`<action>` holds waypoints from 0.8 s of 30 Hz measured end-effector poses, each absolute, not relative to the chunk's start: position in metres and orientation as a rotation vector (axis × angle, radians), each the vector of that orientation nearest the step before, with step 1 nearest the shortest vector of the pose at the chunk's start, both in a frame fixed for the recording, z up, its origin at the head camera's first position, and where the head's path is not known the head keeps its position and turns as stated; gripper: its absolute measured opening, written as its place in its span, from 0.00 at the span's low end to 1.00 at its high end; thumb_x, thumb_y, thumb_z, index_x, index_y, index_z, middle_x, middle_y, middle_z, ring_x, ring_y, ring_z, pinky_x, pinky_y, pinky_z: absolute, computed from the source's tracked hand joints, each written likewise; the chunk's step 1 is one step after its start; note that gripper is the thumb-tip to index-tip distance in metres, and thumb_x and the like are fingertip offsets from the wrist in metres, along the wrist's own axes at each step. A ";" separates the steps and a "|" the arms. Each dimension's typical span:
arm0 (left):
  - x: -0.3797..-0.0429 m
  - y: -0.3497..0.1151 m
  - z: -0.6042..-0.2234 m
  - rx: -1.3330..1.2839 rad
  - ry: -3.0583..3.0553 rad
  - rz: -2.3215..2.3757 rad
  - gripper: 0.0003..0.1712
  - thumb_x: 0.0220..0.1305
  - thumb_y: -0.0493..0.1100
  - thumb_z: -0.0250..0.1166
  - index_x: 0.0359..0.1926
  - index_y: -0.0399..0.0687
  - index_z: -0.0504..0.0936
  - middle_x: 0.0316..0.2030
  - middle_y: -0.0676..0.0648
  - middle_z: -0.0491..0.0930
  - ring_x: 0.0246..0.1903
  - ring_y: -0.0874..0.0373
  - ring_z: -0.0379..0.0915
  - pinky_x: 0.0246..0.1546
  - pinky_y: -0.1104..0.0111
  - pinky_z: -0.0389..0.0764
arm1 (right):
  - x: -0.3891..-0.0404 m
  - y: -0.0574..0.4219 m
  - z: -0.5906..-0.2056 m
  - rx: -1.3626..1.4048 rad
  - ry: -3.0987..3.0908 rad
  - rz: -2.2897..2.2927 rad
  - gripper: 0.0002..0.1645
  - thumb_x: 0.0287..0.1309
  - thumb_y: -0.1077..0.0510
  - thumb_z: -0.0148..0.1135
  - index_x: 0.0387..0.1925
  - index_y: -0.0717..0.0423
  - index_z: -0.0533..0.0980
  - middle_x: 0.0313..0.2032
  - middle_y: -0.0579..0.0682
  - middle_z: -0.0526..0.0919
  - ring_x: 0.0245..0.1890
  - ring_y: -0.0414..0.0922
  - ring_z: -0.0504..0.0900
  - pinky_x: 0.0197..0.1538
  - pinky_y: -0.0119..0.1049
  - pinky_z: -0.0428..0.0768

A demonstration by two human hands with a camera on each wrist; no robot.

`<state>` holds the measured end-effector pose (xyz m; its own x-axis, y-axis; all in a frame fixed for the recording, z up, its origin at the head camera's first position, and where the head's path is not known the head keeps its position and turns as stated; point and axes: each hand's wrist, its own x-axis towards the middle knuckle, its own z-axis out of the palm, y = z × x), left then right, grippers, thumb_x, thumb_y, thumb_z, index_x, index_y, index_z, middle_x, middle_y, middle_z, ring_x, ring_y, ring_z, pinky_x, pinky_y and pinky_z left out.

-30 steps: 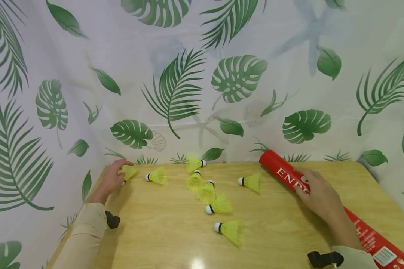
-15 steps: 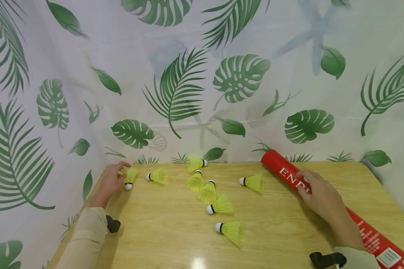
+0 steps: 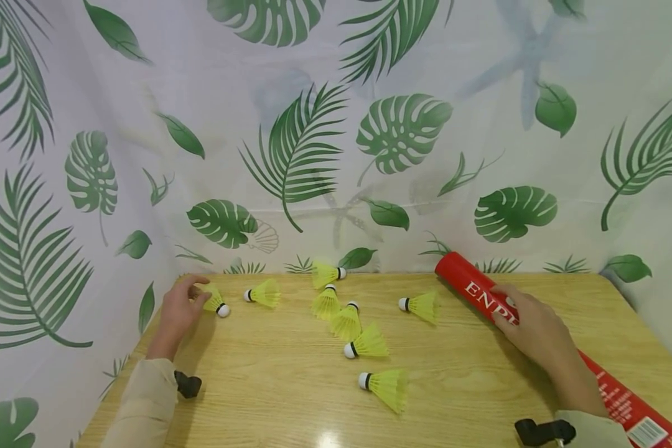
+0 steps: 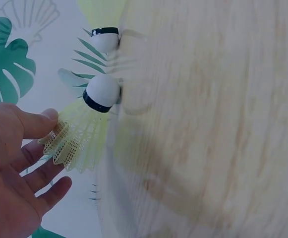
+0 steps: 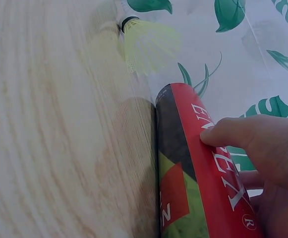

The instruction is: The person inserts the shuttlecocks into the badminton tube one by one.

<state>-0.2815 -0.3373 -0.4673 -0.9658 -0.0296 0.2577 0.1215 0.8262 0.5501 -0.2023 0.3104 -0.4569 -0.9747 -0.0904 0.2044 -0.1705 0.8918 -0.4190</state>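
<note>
At the table's far left corner my left hand (image 3: 180, 309) pinches the skirt edge of a yellow shuttlecock (image 3: 214, 300) between thumb and fingers. Its white cork points right and toward me, touching or just over the table; I cannot tell which. The left wrist view shows the thumb on the skirt (image 4: 79, 141), with fingers behind it. On the right, my right hand (image 3: 537, 330) grips a long red shuttlecock tube (image 3: 470, 286) with white lettering, lying slantwise across the table. In the right wrist view the thumb presses on the tube (image 5: 183, 148); its far end is turned away.
A second shuttlecock (image 3: 264, 294) lies just right of the held one. Several more, including one shuttlecock (image 3: 346, 320) mid-table and one near shuttlecock (image 3: 386, 387), are scattered over the wooden table (image 3: 269, 386). A leaf-patterned cloth (image 3: 325, 155) hangs behind and at the left.
The left hand has turned the held shuttlecock, so its cork has swung out from under the fingers and to the right. The right hand and the tube have stayed about where they were.
</note>
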 end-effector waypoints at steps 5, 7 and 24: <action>-0.271 -0.331 -0.463 -0.053 -2.720 -0.986 0.17 0.73 0.35 0.63 0.59 0.35 0.79 0.42 0.33 0.83 0.43 0.37 0.81 0.43 0.46 0.83 | -0.203 0.313 -0.457 0.177 -2.905 0.661 0.32 0.63 0.55 0.68 0.66 0.57 0.71 0.55 0.75 0.78 0.50 0.69 0.79 0.44 0.68 0.77; -0.267 -0.329 -0.462 -0.048 -2.703 -1.024 0.16 0.73 0.34 0.62 0.59 0.34 0.79 0.43 0.32 0.83 0.42 0.36 0.82 0.43 0.47 0.84 | -0.204 0.314 -0.457 0.171 -2.916 0.673 0.33 0.63 0.54 0.68 0.66 0.57 0.70 0.56 0.74 0.77 0.51 0.69 0.79 0.44 0.68 0.77; -0.252 -0.304 -0.452 -0.034 -2.437 -1.260 0.12 0.70 0.31 0.65 0.52 0.33 0.84 0.41 0.34 0.83 0.37 0.59 0.82 0.36 0.84 0.76 | -0.194 0.318 -0.446 0.192 -2.732 0.737 0.42 0.53 0.56 0.76 0.68 0.59 0.70 0.55 0.72 0.75 0.48 0.66 0.75 0.41 0.65 0.77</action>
